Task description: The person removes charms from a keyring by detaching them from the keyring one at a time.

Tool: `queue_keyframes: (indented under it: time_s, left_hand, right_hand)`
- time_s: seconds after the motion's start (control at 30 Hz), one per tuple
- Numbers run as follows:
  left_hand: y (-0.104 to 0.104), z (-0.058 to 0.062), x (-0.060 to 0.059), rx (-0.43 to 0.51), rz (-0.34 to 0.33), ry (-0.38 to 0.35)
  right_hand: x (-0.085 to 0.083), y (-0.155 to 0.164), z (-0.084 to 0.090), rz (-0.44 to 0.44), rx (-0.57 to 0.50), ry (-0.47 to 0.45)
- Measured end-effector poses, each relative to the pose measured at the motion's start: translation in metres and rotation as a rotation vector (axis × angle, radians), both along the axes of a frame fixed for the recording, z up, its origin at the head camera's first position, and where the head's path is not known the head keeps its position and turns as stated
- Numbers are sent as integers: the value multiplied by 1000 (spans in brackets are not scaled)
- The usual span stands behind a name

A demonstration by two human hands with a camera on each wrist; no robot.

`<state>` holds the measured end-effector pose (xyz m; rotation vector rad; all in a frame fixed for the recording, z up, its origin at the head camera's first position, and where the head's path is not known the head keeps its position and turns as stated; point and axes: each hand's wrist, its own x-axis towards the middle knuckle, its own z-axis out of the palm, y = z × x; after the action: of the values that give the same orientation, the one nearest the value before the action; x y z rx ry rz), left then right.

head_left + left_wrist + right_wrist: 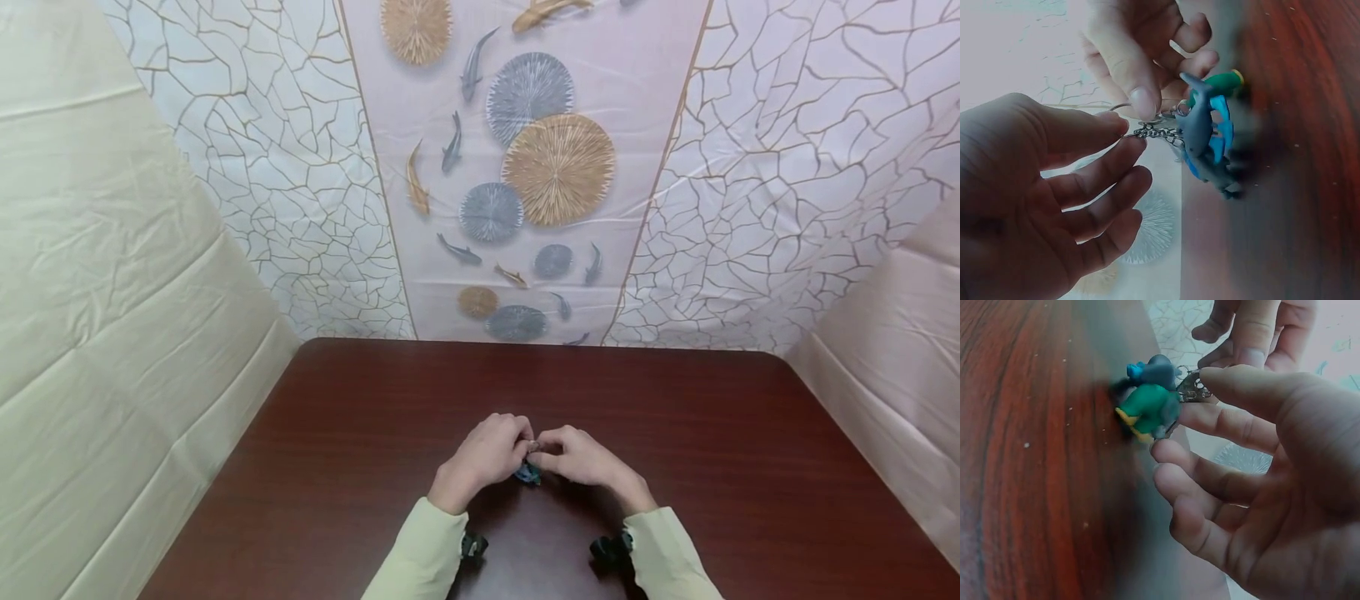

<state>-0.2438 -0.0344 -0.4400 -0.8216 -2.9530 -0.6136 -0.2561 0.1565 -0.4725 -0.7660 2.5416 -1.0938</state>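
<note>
A curtained booth, apparently. Cream fabric sheets (127, 333) and a pale fish-printed cloth backdrop (525, 171) border a reddish-brown wood-grain table (660, 400).

Both hands (486, 450) (587, 458) pinch close together, forearms (420, 550) (670, 554) angled inward.

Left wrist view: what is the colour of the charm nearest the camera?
The charm is dark bluish grey, shown best in the left wrist view.
</note>
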Motion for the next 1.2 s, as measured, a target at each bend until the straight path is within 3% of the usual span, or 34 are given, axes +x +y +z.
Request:
queue_keyframes:
  time_s: [0.13, 0.27, 0.53, 0.9, 1.2]
  left_hand:
    - [-3, 7, 1, 58, 13, -32]
    - [-7, 14, 3, 173, 13, -48]
    - [-15, 33, 10, 360, 6, -55]
    - [-17, 55, 18, 487, -42, 8]
    - [-20, 70, 25, 544, -60, 1]
  right_hand:
    - [1, 1, 6, 11, -24, -18]
    - [2, 2, 16, 24, -48, -15]
    - [8, 2, 42, -8, -112, 77]
    - [24, -5, 72, -66, -182, 214]
    - [30, 2, 94, -129, -208, 190]
